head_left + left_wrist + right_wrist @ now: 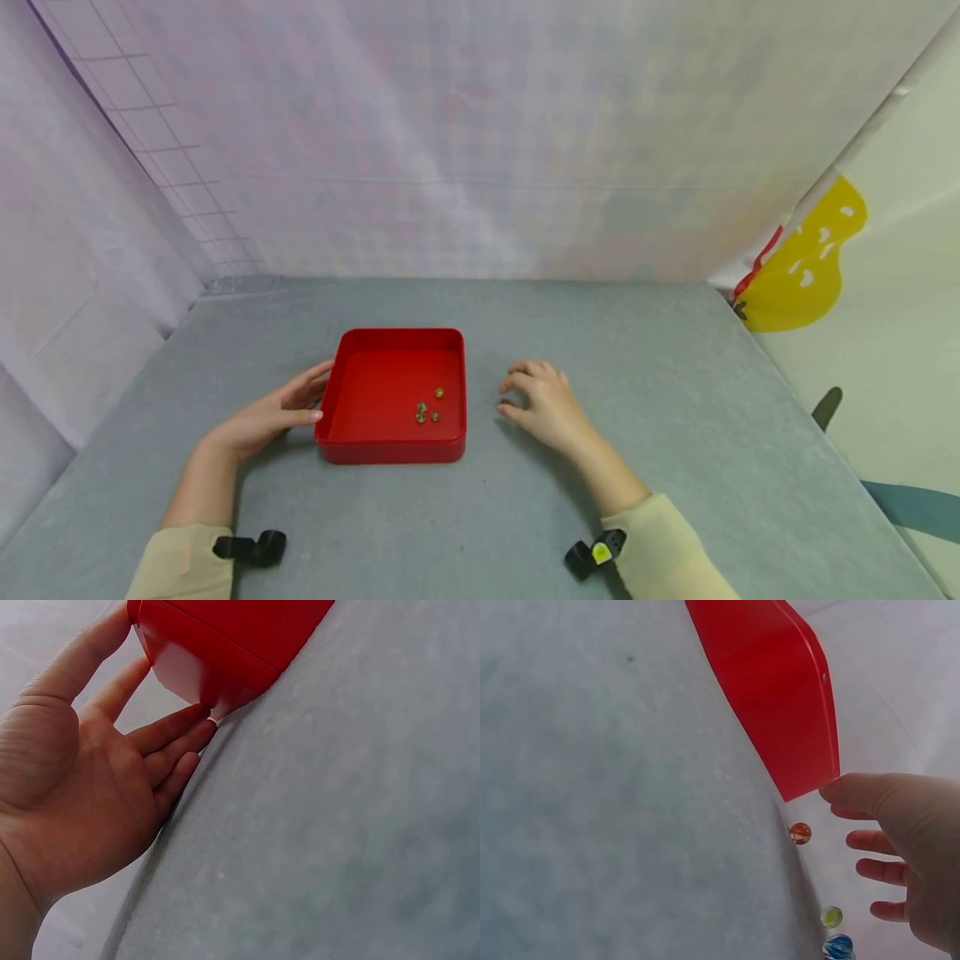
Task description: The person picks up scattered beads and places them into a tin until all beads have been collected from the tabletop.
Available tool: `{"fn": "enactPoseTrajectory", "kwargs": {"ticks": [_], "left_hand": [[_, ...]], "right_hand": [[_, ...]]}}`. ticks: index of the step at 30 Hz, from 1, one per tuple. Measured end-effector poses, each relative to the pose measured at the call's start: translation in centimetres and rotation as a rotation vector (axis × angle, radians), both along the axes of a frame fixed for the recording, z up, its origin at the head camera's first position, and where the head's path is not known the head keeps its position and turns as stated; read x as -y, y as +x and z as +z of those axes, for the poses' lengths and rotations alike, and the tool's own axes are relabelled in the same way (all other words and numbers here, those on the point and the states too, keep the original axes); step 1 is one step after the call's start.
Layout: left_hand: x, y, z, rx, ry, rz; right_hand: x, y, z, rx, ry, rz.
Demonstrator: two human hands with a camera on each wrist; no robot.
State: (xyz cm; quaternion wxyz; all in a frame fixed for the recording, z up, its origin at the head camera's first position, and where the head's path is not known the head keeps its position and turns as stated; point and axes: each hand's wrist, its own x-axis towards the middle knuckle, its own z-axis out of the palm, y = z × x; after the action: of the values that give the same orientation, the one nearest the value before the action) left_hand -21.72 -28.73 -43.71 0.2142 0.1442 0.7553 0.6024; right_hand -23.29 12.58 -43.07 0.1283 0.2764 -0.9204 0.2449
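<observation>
A shallow square red box [375, 379] stands on the grey table, with several small brownish-gold balls [422, 407] in its right part. My left hand [272, 413] touches the box's left wall; in the left wrist view its fingers reach out fairly straight, fingertips against the red side. To the right of the box, apart from it in the head view, my right hand [546, 407] hovers with loosely bent fingers and nothing between them. The right wrist view shows an orange marble [800, 833], a yellow-green marble [831, 916] and a blue marble [838, 946] near that hand.
A grey cloth-like surface covers the table [675, 375]. Pale curtains [480, 142] hang behind it and at both sides, the right one printed with a yellow shape [806, 275]. Black wrist cameras sit at both sleeves.
</observation>
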Motion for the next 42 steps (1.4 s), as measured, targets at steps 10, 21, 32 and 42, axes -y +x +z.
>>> {"fn": "enactPoseTrajectory", "kwargs": {"ticks": [10, 21, 32, 42], "left_hand": [[-0.02, 0.03, 0.02, -0.005, 0.008, -0.005], [0.15, -0.12, -0.22, -0.009, 0.007, -0.009], [0.24, -0.14, -0.32, -0.003, 0.015, -0.009], [0.12, -0.04, -0.28, -0.031, 0.02, -0.019]], "right_hand": [[-0.45, -0.36, -0.73, 0.002, 0.011, -0.009], [-0.42, -0.62, -0.89, 0.017, 0.043, -0.029], [-0.19, -0.95, -0.95, 0.037, 0.085, -0.037], [-0.25, -0.82, -1.0, 0.071, 0.075, -0.042]]}}
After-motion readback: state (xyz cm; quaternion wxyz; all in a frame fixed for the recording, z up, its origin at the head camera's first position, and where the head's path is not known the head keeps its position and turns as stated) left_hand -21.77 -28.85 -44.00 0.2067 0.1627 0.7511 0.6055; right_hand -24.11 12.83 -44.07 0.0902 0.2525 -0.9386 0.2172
